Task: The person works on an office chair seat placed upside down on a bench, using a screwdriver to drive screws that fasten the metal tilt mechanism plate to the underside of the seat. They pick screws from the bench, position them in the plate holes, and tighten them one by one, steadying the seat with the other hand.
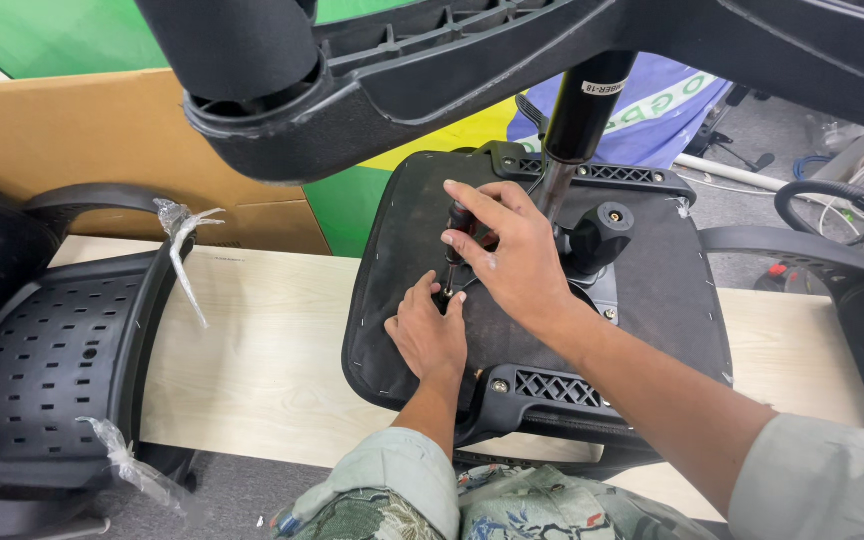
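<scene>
Nearest the camera, the person's patterned green-and-blue clothing [472, 505] fills the bottom edge, with both forearms reaching forward from it. The left hand [427, 335] lies on the upturned black fabric-covered chair seat [672, 290], fingers curled loosely around the lower tip of a black-handled screwdriver [455, 245], steadying it where it meets the seat. The right hand [512, 250] is closed around the screwdriver's handle from above, thumb and forefinger wrapped on it, the tool standing nearly upright.

The seat rests underside up on a pale wooden tabletop [262, 350], its black plastic mounting plate [552, 385] with grille slots and a silver bolt near the person. A black perforated plastic chair back [47, 370] with scraps of clear wrap lies on the left.

Beyond the hands, a black gas-lift column [577, 125] rises from the seat mechanism into the black star-shaped chair base [432, 70] overhead. Behind stand a brown cardboard box [82, 140] and a green wall panel [62, 35]; a grey floor [772, 140] with cables shows at far right.
</scene>
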